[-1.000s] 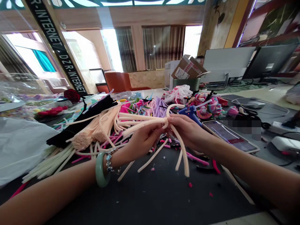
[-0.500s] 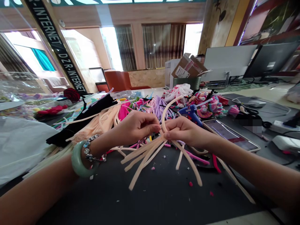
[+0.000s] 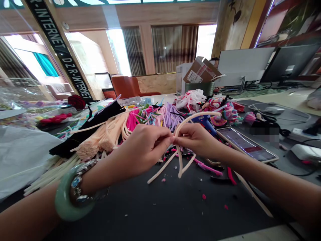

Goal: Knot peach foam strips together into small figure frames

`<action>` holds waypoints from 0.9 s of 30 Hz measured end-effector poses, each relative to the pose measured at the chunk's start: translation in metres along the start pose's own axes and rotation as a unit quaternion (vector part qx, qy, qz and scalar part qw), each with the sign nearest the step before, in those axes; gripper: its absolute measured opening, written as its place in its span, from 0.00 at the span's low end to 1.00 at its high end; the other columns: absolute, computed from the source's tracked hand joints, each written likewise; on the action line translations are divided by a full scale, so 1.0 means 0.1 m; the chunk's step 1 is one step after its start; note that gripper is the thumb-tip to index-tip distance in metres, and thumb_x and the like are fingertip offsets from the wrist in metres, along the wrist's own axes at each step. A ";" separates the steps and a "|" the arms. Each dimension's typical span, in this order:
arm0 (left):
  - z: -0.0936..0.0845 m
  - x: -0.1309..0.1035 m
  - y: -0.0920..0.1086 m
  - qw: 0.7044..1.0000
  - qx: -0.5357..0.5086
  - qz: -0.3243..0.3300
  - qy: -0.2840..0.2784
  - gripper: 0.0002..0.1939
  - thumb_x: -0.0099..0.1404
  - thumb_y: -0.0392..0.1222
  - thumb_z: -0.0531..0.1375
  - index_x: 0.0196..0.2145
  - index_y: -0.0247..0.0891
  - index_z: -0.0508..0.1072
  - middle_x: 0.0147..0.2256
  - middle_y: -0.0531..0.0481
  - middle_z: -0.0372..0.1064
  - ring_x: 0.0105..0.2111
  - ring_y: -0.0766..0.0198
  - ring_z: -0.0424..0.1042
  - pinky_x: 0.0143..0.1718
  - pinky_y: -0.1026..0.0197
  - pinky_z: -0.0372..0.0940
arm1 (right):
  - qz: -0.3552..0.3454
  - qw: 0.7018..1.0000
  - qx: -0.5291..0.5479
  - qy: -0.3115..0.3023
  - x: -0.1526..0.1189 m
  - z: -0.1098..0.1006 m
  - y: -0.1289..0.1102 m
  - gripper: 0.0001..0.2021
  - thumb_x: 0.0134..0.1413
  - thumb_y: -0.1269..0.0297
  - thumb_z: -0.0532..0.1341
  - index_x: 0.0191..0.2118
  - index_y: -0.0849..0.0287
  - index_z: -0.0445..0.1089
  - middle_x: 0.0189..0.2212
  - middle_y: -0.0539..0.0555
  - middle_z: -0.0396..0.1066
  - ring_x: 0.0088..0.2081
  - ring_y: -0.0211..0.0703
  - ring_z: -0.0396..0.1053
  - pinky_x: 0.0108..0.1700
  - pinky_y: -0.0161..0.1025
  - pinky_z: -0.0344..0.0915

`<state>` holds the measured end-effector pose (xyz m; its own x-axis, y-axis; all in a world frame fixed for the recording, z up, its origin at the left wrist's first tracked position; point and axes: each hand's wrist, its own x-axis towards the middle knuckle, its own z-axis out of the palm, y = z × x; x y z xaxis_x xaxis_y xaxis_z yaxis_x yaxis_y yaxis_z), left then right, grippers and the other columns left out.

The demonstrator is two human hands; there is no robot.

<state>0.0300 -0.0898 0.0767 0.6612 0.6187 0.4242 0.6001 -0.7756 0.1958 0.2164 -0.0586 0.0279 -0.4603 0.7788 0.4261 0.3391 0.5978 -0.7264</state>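
Over the dark table, my left hand (image 3: 147, 145) and my right hand (image 3: 197, 139) meet fingertip to fingertip. Both pinch the middle of a bunch of cream fuzzy stems (image 3: 180, 160). A few stem ends hang below the fingers, and one long stem curves up and over my right hand toward the right. The exact pinch point is covered by my fingertips. A green bangle (image 3: 62, 197) and a beaded bracelet (image 3: 77, 184) are on my left wrist.
Peach stem bundles (image 3: 109, 134) and a black bundle (image 3: 72, 134) lie left. Lilac stems (image 3: 172, 115) are behind my hands. A blue glue gun (image 3: 207, 124) and a phone (image 3: 247, 144) sit right. Small scraps dot the dark table (image 3: 150, 214).
My left wrist has turned and come lower and nearer. The upright stem now bends over to the right, and fewer stem ends fan out below my hands.
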 end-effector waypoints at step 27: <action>0.50 -0.06 -0.22 0.989 0.083 0.070 0.104 0.09 0.66 0.34 0.50 0.39 0.33 0.69 0.33 0.45 0.71 0.32 0.63 0.71 0.34 0.62 0.65 | 0.084 0.925 0.365 0.064 0.01 0.04 0.01 0.08 0.54 0.64 0.57 0.27 0.61 0.69 0.24 0.48 0.63 0.27 0.33 0.61 0.32 0.31 0.59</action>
<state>0.0356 -0.0706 0.0258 0.6465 0.4551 0.6123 0.5864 -0.8098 -0.0173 0.2126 -0.0582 0.0253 -0.3342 0.8931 0.3012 -0.2698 0.2156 -0.9385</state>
